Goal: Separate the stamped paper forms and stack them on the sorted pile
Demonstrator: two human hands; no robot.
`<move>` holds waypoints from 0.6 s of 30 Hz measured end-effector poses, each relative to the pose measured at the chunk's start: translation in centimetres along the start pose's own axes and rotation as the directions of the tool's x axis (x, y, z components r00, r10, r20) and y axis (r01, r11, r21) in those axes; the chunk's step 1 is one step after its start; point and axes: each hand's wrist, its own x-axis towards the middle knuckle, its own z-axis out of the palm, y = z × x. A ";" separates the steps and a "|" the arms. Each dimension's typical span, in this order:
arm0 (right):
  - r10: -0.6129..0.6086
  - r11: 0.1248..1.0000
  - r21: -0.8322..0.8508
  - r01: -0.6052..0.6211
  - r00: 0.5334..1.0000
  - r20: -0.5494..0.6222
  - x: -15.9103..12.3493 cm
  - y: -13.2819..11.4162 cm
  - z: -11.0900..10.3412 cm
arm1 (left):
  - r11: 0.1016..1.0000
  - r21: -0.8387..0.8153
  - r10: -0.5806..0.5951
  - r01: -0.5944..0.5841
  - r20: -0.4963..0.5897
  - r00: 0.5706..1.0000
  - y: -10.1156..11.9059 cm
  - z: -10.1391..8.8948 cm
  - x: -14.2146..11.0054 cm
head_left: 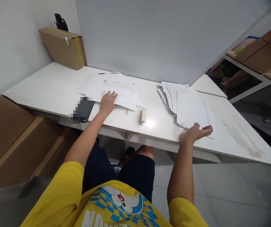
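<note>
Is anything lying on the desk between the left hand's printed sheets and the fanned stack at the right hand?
Only a small stapler lies between them, near the desk's front edge. The left hand rests flat on the printed sheets; the right hand is at the near edge of the fanned stack.

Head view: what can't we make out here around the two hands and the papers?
- Print on the sheets under the left hand: too small to read.
- Dark flat object beside that hand: pixelated, identity unclear.
- Right hand at the near edge of the fanned paper stack: its fingers' contact is hidden by the hand, grip uncertain.
- Stack's lower sheets: covered by the top sheet.
- Stapler: too small for detail.
</note>
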 end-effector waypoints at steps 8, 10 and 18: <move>0.177 0.984 0.057 -0.171 0.974 -0.139 0.3 -1.2 0.9 | 0.994 -0.091 -0.069 0.063 -0.067 0.995 0.1 -1.2 -0.1; 0.099 0.995 0.045 -0.093 0.977 -0.186 0.1 -1.5 0.7 | 0.956 -0.248 -0.200 0.155 -0.167 0.965 0.1 -2.5 0.2; -0.501 0.861 0.247 0.444 0.823 0.268 -7.2 -8.6 3.3 | 0.286 -0.956 -0.894 -0.063 -0.290 0.343 -1.2 -13.5 -5.1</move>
